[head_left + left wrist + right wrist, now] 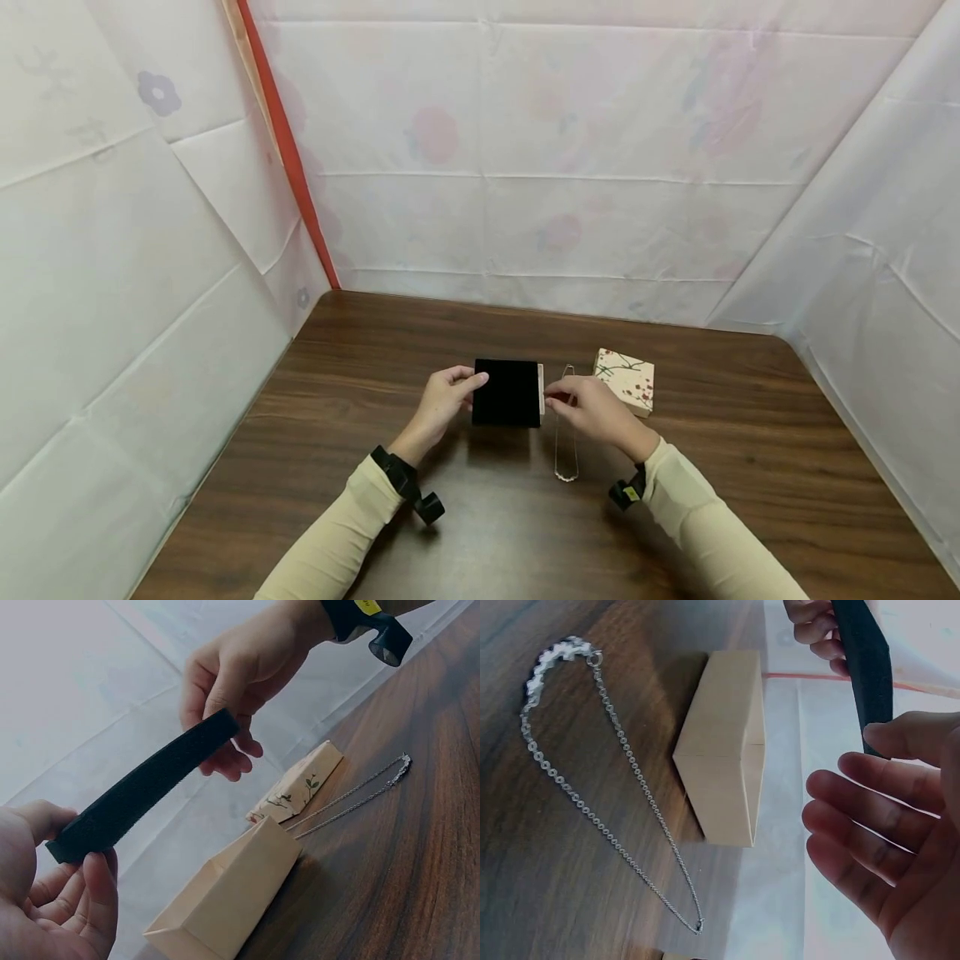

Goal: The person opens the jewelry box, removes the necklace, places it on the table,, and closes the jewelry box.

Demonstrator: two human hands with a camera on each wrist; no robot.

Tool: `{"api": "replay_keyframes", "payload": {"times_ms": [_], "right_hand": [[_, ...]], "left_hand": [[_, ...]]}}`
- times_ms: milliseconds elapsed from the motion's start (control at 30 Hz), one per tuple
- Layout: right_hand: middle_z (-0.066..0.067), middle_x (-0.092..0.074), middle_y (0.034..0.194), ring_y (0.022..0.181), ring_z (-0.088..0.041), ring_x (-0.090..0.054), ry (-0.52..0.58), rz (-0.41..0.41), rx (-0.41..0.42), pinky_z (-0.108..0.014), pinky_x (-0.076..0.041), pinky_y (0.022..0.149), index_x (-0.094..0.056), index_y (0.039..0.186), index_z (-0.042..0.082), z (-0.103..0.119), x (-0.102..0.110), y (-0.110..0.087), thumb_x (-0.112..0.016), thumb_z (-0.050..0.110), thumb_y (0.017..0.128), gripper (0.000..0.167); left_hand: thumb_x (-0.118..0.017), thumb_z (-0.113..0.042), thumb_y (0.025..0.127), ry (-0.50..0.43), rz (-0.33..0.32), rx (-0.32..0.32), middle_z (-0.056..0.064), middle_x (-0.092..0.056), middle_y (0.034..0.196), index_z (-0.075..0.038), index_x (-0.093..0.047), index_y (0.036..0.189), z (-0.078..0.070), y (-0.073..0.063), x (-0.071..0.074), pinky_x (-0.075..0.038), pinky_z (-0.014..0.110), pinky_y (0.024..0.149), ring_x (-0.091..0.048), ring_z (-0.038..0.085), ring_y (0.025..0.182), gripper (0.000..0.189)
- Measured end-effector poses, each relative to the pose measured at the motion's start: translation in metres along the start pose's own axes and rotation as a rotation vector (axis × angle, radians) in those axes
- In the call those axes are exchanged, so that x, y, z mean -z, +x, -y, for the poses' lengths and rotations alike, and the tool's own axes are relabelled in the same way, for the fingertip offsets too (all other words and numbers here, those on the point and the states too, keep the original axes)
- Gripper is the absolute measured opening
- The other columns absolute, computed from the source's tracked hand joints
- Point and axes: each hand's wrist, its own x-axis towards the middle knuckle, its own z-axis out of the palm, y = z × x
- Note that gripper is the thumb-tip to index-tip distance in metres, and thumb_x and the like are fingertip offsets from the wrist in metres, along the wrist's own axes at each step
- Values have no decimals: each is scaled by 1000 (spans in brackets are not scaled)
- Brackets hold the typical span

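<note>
We see a wooden table (712, 483) filling the lower frame. Near the centre, the left hand (442, 396) pinches a black pad (506, 393) above the open box (716, 712); the right hand (592, 406), fingers loosely extended, touches or nears its right edge, we cannot tell which. Right of centre lies the blossom-printed lid (624, 379); below and left of it, the silver necklace (559, 652). We judge the pad is being fitted or removed; the next move calls for keeping it level. We find no readable brand; the yellow label (632, 493) is illegible.
</note>
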Motion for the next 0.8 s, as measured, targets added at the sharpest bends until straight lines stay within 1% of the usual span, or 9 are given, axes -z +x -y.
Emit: {"api": "replay_keyframes", "payload": {"times_ms": [167,233,400,500,667,800], "right_hand": [[-4,-72,87,71,-5,-60,20,-26,-14,-22,-50,63,-73,107,2,0,1,4,-63,11,94,18],[-7,-72,88,68,-5,-58,40,-41,-28,-22,-49,61,-72,108,2,0,2,5,-62,10,94,19],[-12,-74,98,67,-5,-58,115,-79,-70,-22,-49,60,-71,115,4,2,2,7,-60,11,96,23],[-13,-74,102,70,-7,-60,126,-111,-69,-23,-50,62,-71,116,3,4,2,10,-61,11,96,24],[-11,-75,100,69,-6,-59,133,-154,-93,-22,-49,61,-71,116,2,6,-1,12,-62,13,95,25],[-10,-75,96,66,-4,-57,147,-176,-118,-21,-48,59,-71,116,1,7,-4,12,-63,15,95,26]], "left_hand": [[-69,-22,91,-19,-18,-11,-5,-60,75,2,-66,111,-2,-1,0,-52,31,65,-53,9,64,32],[-69,-21,91,-19,-19,-18,-5,-60,75,2,-67,110,-2,-2,-1,-52,31,65,-53,9,64,30],[-69,-21,91,-19,-19,-25,-5,-61,75,2,-67,109,-3,-1,-2,-51,28,62,-53,9,63,30],[-70,-22,91,-16,-12,-24,-6,-62,74,2,-67,108,-2,0,-2,-51,27,62,-53,9,63,30],[-70,-24,91,-15,5,-14,-6,-62,74,2,-66,110,-2,1,-2,-53,34,67,-55,9,64,32],[-68,-22,93,-15,25,-3,-8,-63,76,3,-65,113,-5,1,-1,-54,39,71,-55,8,66,32]]}}
